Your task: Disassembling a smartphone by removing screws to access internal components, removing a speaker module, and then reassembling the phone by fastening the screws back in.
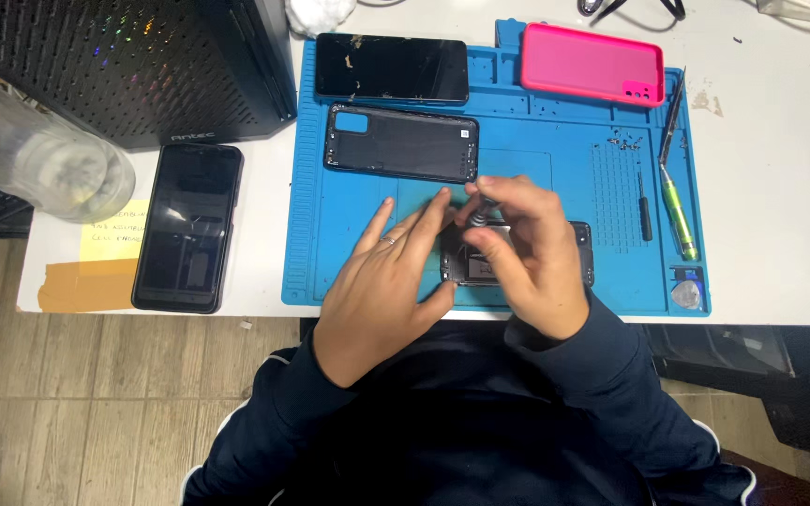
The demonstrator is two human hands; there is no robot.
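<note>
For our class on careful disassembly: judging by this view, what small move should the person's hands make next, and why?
Probably keep turning the small screwdriver with the right hand while the left hand steadies the opened phone on the blue mat. The tip seems set on the phone's frame, and loose screws already lie on the mat.

Matt blue rubbery mat [358, 201], glossy pink plastic case [590, 64]

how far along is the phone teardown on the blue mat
Done: black back cover and screen panel lie off, up the blue mat. In hand: left hand steadies the opened phone body; right hand works a small screwdriver. Left: the body is not yet stripped.
</note>
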